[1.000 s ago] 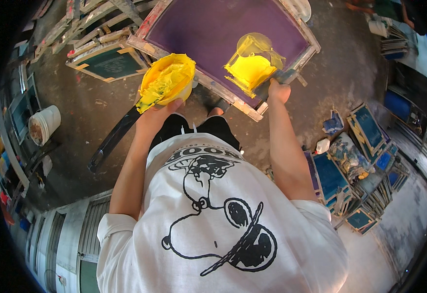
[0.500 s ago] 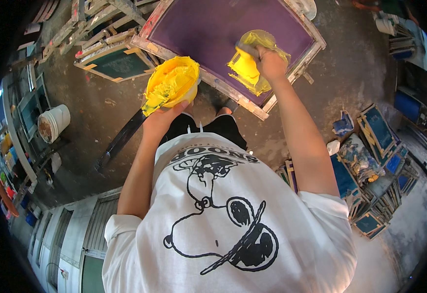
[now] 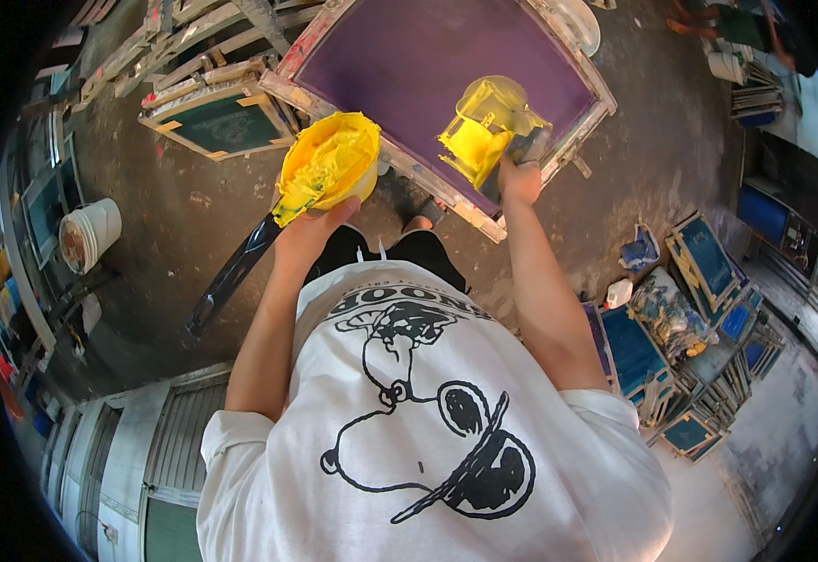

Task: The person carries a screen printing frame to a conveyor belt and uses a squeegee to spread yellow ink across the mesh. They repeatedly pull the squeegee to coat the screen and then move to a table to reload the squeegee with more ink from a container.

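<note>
My left hand (image 3: 320, 225) is closed around the underside of a tub (image 3: 368, 180) heaped with thick yellow ink (image 3: 329, 161). A dark, long-handled tool (image 3: 231, 276) leans out over the tub's near-left side, its upper end smeared yellow. Closed on a dark squeegee (image 3: 530, 142), partly blurred, my right hand (image 3: 519, 183) is over the near right part of a screen-printing frame (image 3: 409, 161). The frame holds purple mesh (image 3: 381, 56). A wet yellow patch (image 3: 472, 140) with a rounded far edge lies on the mesh, beside the squeegee. My fingers hide part of the squeegee's grip.
Green-meshed frames (image 3: 231, 126) lean by a wooden rack (image 3: 193, 47) at the far left. A white bucket (image 3: 90, 234) stands on the left floor. More blue-green frames (image 3: 633, 351) and a stained bundle (image 3: 666, 314) lie at right. Another person's legs (image 3: 699, 26) show far right.
My right hand has pulled the squeegee back toward the frame's near edge, turning it and uncovering more of the yellow patch. The left hand and tub stay nearly still. The view has shifted slightly.
</note>
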`<move>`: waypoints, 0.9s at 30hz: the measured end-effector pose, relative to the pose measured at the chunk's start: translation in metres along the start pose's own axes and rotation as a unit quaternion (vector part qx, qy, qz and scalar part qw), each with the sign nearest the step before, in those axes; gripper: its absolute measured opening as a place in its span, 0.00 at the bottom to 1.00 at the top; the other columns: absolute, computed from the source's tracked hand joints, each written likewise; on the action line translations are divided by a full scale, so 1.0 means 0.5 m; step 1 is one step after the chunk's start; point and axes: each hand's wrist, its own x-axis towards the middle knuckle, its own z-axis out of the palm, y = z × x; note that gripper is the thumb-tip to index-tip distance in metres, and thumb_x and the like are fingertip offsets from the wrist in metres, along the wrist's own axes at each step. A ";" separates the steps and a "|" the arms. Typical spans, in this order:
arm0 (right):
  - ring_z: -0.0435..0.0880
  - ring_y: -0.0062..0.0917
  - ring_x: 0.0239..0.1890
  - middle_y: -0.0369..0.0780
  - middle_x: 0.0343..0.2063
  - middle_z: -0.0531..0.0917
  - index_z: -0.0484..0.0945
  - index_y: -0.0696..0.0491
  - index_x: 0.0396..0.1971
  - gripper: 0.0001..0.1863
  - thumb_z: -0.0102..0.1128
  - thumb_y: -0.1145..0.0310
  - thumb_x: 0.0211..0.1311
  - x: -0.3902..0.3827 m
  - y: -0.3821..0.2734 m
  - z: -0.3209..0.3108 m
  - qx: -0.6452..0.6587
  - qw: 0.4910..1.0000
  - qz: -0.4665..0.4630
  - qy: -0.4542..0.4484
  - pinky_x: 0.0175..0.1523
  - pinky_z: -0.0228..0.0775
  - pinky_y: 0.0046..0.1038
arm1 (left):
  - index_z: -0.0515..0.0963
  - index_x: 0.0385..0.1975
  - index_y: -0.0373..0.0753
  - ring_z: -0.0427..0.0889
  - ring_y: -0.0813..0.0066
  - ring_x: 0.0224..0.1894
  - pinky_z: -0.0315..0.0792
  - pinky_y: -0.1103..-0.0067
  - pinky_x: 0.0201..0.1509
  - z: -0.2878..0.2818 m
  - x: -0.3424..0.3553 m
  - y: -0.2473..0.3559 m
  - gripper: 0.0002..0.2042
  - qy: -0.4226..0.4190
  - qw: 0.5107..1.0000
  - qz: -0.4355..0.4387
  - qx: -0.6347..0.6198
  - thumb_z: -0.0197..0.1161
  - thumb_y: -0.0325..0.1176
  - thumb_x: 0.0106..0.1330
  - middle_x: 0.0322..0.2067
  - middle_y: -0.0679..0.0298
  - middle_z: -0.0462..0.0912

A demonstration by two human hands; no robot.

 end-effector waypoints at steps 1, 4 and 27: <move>0.87 0.47 0.49 0.55 0.43 0.88 0.83 0.62 0.45 0.28 0.69 0.52 0.54 -0.005 -0.019 0.006 0.022 1.000 0.004 -0.002 0.54 0.77 0.43 | 0.78 0.56 0.35 0.83 0.71 0.56 0.74 0.75 0.63 -0.007 0.001 0.000 0.25 -0.005 1.000 -0.009 0.025 0.78 0.30 0.58 0.53 0.60 0.86; 0.87 0.48 0.50 0.56 0.45 0.87 0.82 0.63 0.45 0.27 0.68 0.54 0.56 -0.005 -0.084 0.034 0.072 0.997 0.018 -0.001 0.57 0.77 0.43 | 0.78 0.57 0.35 0.83 0.71 0.56 0.74 0.75 0.63 -0.025 0.003 0.009 0.26 0.008 1.000 -0.022 0.012 0.78 0.31 0.58 0.53 0.60 0.86; 0.75 0.31 0.64 0.39 0.62 0.77 0.68 0.53 0.66 0.30 0.68 0.77 0.66 -0.057 -0.068 -0.224 0.658 0.721 -0.099 -0.193 0.71 0.65 0.39 | 0.81 0.51 0.36 0.85 0.75 0.49 0.78 0.77 0.54 0.058 0.090 0.052 0.19 -0.095 0.988 0.101 -0.063 0.75 0.30 0.61 0.47 0.64 0.87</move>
